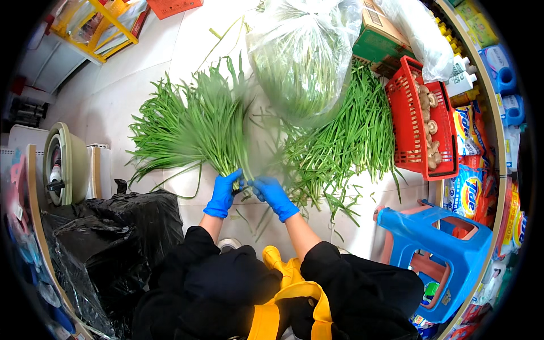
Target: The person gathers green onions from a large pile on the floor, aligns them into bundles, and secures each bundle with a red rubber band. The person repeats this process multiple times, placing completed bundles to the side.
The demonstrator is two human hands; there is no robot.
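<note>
My left hand (225, 191), in a blue glove, is closed around the pale stem ends of a bunch of garlic chives (219, 131). Its leaves fan out away from me over more chives (159, 119) lying on the tiled floor. Just right of it, my right hand (272, 195), also gloved in blue, has its fingertips at the base of a thin strand of chives beside the bunch; whether it grips the strand is hard to tell. A larger loose pile of chives (361, 127) spreads on the right, partly under a clear plastic bag (304, 63) of greens.
A red basket (418, 165) of mushrooms stands at the right, before shelves with detergent bags (467, 191). Nearer are stacked plastic stools (437, 229), the top one blue. Black plastic wrapping (114, 238) covers something at the left. A green and brown carton (378, 42) stands beyond the chives.
</note>
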